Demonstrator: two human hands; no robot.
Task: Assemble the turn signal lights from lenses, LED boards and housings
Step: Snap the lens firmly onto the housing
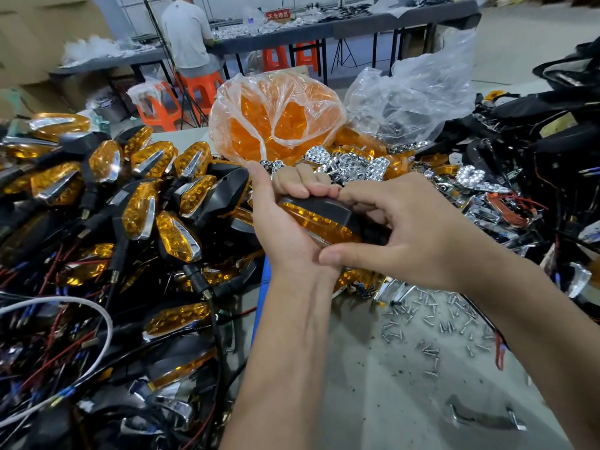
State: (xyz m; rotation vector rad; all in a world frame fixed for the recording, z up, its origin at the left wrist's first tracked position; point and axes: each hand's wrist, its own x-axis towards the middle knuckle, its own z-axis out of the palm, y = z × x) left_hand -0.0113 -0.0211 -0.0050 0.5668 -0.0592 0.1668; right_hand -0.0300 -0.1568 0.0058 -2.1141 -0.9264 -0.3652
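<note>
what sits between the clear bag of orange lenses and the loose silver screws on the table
In the head view, chrome reflector pieces, then both hands, left and right, holding an orange-and-black turn signal light.

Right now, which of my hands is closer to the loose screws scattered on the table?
Right. Your right hand, gripping the turn signal light, is almost directly above the screws; your left hand holds the light's other end, farther left of them.

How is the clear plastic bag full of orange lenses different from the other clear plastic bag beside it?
The clear plastic bag of orange lenses is bulging and looks orange; the crumpled clear plastic bag to its right looks colourless, with no orange lenses showing inside. The first is knotted shut; the second is slack and stands taller. Both are thin transparent film, standing behind the person's hands.
</note>
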